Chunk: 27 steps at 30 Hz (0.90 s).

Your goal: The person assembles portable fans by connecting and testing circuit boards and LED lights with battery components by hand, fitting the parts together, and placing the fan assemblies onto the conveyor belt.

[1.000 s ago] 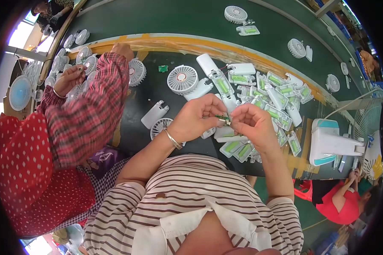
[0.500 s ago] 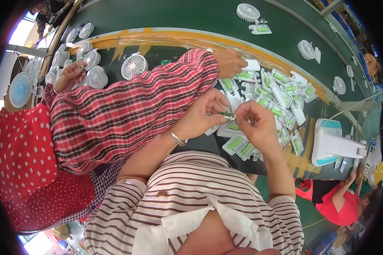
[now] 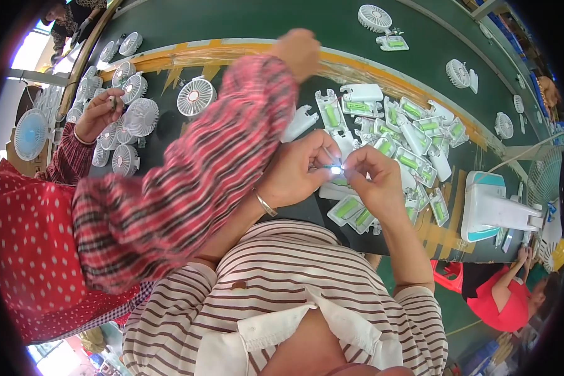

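My left hand (image 3: 294,173) and my right hand (image 3: 377,182) meet over the near edge of the parts pile, fingertips pinched. Between them is a small circuit board (image 3: 336,170), mostly covered by my fingers, with a bright white light glowing on it. Just beyond and beneath my hands are white plastic fan-handle housings (image 3: 345,209), several with green battery cells inside. An open housing with a green cell (image 3: 331,113) lies just past my left fingertips. A white casing piece (image 3: 299,123) sits by the co-worker's sleeve, close to my left hand.
A co-worker's plaid sleeve (image 3: 188,200) crosses over my left forearm; that person's other hand (image 3: 99,115) holds something small near white fan heads (image 3: 141,117). A single fan head (image 3: 196,96) lies mid-table. At right stands a white and teal device (image 3: 492,210). More fan parts lie on the green belt (image 3: 276,22).
A white light now shines on the circuit board between my fingers, which have hardly moved. The co-worker's arm has swung left and away from the pile of housings.
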Tool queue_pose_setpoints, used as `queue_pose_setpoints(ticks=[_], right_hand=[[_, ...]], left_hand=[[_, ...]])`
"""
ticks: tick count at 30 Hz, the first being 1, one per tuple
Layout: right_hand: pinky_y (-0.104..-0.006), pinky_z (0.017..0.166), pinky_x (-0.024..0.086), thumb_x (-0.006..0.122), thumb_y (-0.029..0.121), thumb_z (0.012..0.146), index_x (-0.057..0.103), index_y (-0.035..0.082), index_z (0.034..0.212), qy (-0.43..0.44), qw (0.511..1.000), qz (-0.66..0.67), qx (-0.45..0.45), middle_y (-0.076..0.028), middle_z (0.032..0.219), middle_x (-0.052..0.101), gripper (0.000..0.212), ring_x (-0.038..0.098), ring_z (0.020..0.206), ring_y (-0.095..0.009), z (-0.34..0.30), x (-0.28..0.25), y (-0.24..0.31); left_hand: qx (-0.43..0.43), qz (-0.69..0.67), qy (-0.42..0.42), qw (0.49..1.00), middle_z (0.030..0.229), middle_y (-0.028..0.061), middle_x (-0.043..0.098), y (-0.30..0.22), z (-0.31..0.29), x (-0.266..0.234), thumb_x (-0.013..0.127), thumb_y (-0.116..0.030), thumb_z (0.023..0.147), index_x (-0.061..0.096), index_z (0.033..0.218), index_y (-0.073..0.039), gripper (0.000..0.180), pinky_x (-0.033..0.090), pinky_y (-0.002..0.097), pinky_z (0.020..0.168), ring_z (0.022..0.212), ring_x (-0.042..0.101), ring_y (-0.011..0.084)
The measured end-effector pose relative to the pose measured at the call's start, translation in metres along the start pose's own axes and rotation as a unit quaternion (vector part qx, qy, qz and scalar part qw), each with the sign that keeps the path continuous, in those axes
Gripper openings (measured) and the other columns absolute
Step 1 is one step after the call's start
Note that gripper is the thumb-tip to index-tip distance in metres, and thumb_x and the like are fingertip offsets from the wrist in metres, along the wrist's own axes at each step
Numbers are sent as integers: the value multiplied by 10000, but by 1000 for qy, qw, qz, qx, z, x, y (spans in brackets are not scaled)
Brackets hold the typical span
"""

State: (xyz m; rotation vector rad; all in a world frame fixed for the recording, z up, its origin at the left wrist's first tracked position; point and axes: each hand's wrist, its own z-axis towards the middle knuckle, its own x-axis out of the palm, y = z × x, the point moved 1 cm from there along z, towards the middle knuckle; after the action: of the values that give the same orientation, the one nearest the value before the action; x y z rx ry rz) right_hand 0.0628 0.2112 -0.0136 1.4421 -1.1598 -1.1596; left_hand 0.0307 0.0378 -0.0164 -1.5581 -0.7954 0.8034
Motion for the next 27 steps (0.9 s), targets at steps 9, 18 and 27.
queue_pose_setpoints(ticks=[9, 18, 27], right_hand=[[-220, 521, 405, 550, -95, 765, 573, 12, 814, -45, 992, -113, -30, -26, 663, 559, 120, 509, 596, -64, -2, 7, 10], [-245, 620, 468, 600, -17, 800, 593, 25, 935, -102, 981, -117, -114, -63, 748, 623, 141, 588, 665, -105, 17, -6, 27], [-288, 797, 494, 539, 160, 925, 594, -56, 1042, -205, 978, 38, -32, -113, 938, 659, 252, 638, 873, -172, 8, -95, -8]], left_hand=[[22, 57, -90, 994, 739, 95, 608, -3, -2, 9, 611, 22, 724, 532, 961, -13, 253, 490, 281, 635, 667, 611, 174], [87, -24, -110, 990, 772, 78, 614, -8, 28, 3, 641, 6, 711, 557, 953, -13, 258, 489, 272, 635, 697, 605, 136], [178, 221, -269, 920, 759, 115, 662, -65, 220, -61, 674, -77, 704, 648, 871, -46, 172, 517, 318, 657, 699, 650, 220]])
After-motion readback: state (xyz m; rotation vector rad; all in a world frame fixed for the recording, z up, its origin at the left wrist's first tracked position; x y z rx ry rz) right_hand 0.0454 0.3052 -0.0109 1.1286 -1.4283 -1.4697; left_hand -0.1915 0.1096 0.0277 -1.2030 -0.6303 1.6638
